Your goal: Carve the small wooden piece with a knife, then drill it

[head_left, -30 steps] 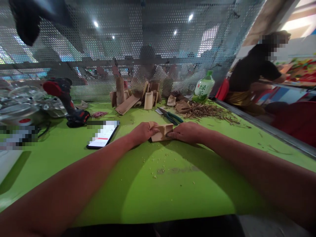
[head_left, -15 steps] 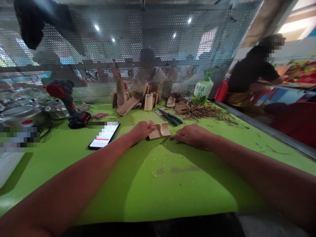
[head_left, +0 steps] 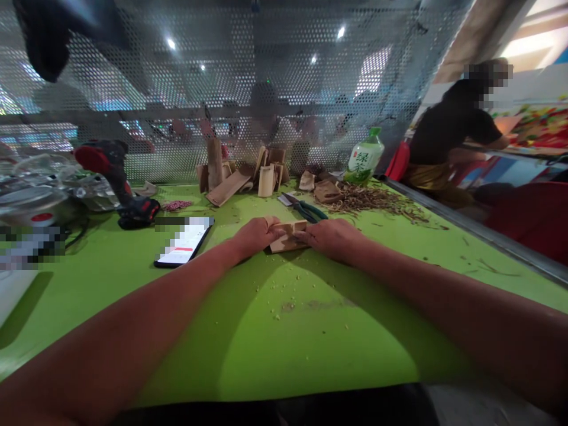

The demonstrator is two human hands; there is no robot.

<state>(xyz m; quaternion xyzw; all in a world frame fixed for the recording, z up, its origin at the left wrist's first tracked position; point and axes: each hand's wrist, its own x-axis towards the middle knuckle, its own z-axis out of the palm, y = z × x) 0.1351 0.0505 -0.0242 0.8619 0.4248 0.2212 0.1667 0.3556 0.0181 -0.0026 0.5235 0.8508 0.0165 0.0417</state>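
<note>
A pale, curved wooden piece [head_left: 289, 241] lies low over the green table [head_left: 266, 331] between my two hands. My left hand [head_left: 257, 235] is closed on its left end, thumb on top. At its right end my right hand [head_left: 332, 238] has its fingers pressed together on the piece; whether a small tool is also in them is hidden. Green-handled pliers [head_left: 310, 211] lie just behind my right hand. Small pale crumbs are scattered in front of the piece.
A phone [head_left: 185, 241] and a cordless drill [head_left: 128, 189] stand left. Behind are wooden offcuts [head_left: 228, 188], a bottle [head_left: 365, 157], brown shavings [head_left: 377, 200] and a perforated metal screen [head_left: 177, 89]. Far right, a person in dark clothes [head_left: 461, 124] sits facing away.
My right hand has moved left, from beside the wooden piece onto its right end. My left hand still holds the left end. The view has shifted slightly.
</note>
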